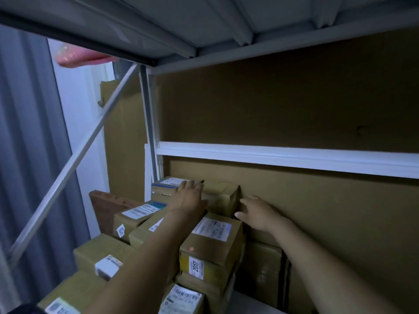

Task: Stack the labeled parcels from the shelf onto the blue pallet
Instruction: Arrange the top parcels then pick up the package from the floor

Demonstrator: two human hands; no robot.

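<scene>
The parcel point(223, 197) I want sits at the back of the shelf point(283, 156), close against the cardboard backing sheet point(328, 200), so I have to reach over the nearer boxes with both arms. My left hand point(189, 197) lies flat on its top near the left edge, fingers straight, grasping nothing yet. I judge it is there to steady the box and draw it forward. My right hand point(258, 213) is released too, fingers loosely extended beside the parcel's right face, aimed at the narrow gap by the backing; whether it touches, I cannot tell. In front stands the parcel marked 2017 point(209, 250), and to the left the one marked 2215 point(130, 219), stacked tight, likely to save room. The blue pallet is out of view.
</scene>
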